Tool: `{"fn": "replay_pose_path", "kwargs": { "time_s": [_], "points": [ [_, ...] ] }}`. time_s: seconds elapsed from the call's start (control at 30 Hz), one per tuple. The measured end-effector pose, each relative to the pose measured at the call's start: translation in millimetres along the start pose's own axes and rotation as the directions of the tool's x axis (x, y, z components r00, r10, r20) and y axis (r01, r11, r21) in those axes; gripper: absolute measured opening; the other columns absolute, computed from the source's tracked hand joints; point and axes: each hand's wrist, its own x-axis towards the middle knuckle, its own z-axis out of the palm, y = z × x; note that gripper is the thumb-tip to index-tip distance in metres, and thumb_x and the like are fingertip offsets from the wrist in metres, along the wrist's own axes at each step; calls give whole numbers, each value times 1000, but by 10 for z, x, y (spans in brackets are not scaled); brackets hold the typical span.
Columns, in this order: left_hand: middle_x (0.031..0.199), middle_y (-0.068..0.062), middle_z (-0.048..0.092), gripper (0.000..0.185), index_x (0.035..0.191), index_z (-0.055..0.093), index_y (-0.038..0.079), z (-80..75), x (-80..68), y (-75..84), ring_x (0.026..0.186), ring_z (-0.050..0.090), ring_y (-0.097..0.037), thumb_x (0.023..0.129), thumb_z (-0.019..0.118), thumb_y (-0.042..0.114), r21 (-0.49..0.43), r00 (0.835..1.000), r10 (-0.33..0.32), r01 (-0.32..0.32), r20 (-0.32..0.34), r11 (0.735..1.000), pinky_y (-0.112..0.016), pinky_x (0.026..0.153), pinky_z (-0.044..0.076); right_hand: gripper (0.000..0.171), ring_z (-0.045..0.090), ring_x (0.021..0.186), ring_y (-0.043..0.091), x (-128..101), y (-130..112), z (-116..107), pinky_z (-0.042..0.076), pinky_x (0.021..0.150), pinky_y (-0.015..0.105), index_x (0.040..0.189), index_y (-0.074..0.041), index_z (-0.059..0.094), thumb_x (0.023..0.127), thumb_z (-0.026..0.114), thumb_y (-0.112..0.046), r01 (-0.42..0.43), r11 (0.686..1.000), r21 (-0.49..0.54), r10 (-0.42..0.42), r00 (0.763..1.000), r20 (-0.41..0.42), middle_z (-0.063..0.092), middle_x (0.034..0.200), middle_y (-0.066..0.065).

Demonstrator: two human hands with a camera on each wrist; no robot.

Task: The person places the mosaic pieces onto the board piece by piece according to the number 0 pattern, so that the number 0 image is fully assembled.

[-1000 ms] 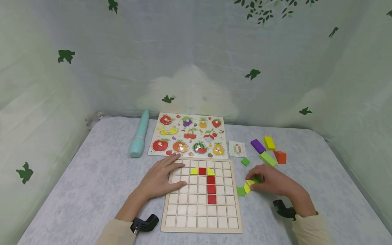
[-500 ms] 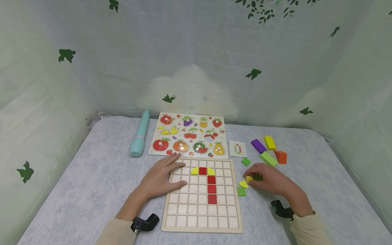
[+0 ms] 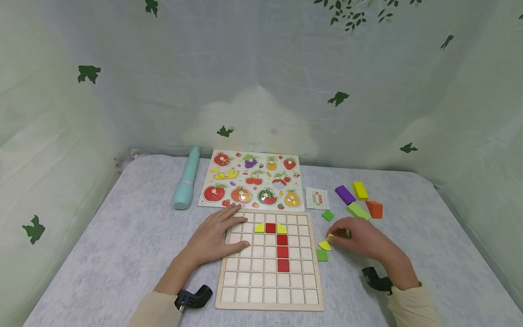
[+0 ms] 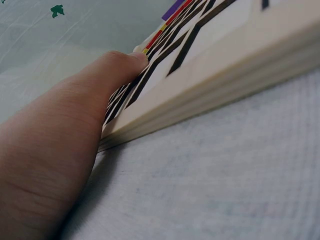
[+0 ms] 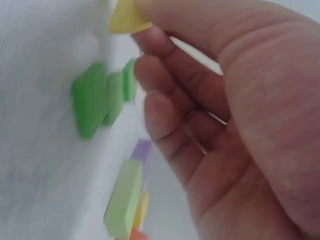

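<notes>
In the head view my left hand rests with spread fingers on the left edge of a wooden grid board; its thumb lies over the board's rim in the left wrist view. Red squares and two yellow quarter-circle tiles sit in the grid. Right of the board, my right hand pinches a yellow tile between thumb and index finger, low over the table. A second loose yellow quarter-circle tile lies beside the fingertips. Green square tiles lie around this hand, one partly hidden under it.
Behind the board lies a fruit puzzle, with a small pattern card to its right. A teal cylindrical case stands back left. Purple, yellow, light green and orange blocks lie back right.
The right hand has shifted slightly left and away from the body. One yellow tile now lies separate on the table, while the other remains in the fingers, turned. The left hand has stayed still.
</notes>
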Motion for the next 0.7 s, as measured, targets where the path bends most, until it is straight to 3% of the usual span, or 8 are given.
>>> {"fn": "replay_pose_path", "kwargs": {
  "time_s": [0.2, 0.33, 0.57, 0.7],
  "points": [
    [164, -1, 41, 65, 138, 66, 27, 6, -1, -4, 152, 37, -28, 83, 76, 62, -1, 1000, 0, 0, -1, 1000, -56, 120, 36, 12, 56, 78, 3, 7, -158, 33, 49, 66, 21, 100, -27, 80, 88, 82, -28, 30, 999, 13, -30, 999, -45, 68, 85, -20],
    [164, -1, 41, 65, 138, 66, 27, 15, -6, -9, 152, 37, -28, 83, 76, 61, -1, 1000, -1, 1, -1, 1000, -56, 120, 36, 14, 56, 75, 3, 37, -265, 112, 48, 64, 20, 103, -25, 81, 89, 82, -28, 89, 993, 81, -85, 995, -46, 70, 86, -19],
    [164, -1, 41, 65, 138, 66, 27, 18, -6, -9, 152, 37, -28, 83, 76, 61, 2, 1000, 2, -2, -7, 1000, -56, 120, 37, 11, 55, 72, 2, 91, -477, 306, 48, 61, 19, 102, -26, 82, 91, 81, -25, 214, 954, 209, -215, 976, -13, 74, 92, -16],
    [164, -1, 41, 65, 138, 66, 26, 12, -2, -1, 152, 37, -28, 83, 76, 61, 1, 1000, 1, -1, -4, 1000, -56, 120, 36, 13, 60, 77, 0, 108, -586, 395, 52, 66, 20, 101, -26, 83, 88, 83, -24, 303, 929, 210, -300, 953, -48, 76, 94, -17]
  ]
}}
